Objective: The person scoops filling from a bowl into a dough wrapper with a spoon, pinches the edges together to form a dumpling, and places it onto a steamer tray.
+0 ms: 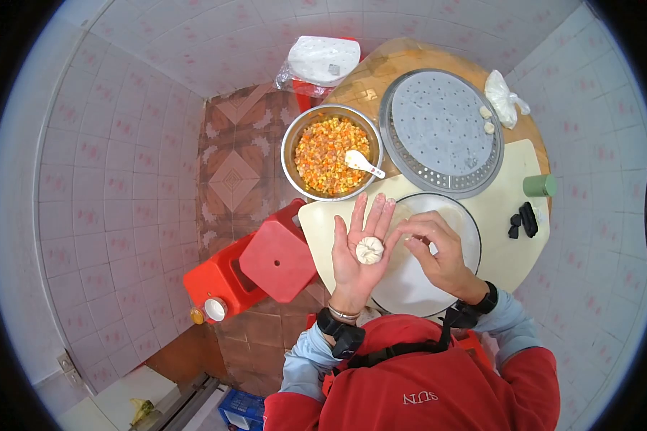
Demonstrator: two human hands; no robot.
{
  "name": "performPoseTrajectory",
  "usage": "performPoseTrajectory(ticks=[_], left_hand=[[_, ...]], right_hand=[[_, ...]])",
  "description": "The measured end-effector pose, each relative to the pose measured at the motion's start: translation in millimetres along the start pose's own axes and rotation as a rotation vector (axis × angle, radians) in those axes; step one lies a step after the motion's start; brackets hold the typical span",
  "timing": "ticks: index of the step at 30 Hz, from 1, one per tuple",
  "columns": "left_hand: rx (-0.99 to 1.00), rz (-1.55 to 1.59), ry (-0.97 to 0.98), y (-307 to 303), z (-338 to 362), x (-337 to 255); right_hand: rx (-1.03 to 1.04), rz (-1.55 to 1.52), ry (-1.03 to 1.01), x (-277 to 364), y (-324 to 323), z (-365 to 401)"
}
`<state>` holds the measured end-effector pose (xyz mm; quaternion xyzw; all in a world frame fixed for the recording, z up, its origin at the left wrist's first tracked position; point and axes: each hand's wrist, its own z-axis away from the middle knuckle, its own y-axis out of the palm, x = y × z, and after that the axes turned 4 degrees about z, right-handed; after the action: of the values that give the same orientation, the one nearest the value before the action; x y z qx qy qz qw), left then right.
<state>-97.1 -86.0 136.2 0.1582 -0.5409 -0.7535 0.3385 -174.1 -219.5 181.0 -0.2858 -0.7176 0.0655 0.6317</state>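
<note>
On the upturned palm of my left hand (359, 260) rests a small pleated bun (369, 250) of white dough, its gathered top facing up. The fingers of that hand are stretched out and dusted with flour. My right hand (438, 251) hovers just right of the bun, fingers half curled and thumb a little apart, with nothing visible between them. Beneath both hands lies a large white round tray (402, 294) with a dark rim. Beyond it stands a steel bowl (289, 169) of diced orange and yellow filling (327, 147), with a white spoon (363, 164) in it.
A perforated steamer tray (438, 118) carries two small dough pieces (488, 121) at its right. Near it lie a white plastic bag (503, 97), a green cylinder (539, 186) and black objects (526, 220). Red stools (277, 262) stand left of the table (514, 169).
</note>
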Motion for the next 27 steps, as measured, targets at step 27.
performPoseTrajectory(ticks=[27], left_hand=[[-0.103, -0.484, -0.006, -21, -21, -1]], right_hand=[[-0.398, -0.228, 0.482, -221, -60, -11]])
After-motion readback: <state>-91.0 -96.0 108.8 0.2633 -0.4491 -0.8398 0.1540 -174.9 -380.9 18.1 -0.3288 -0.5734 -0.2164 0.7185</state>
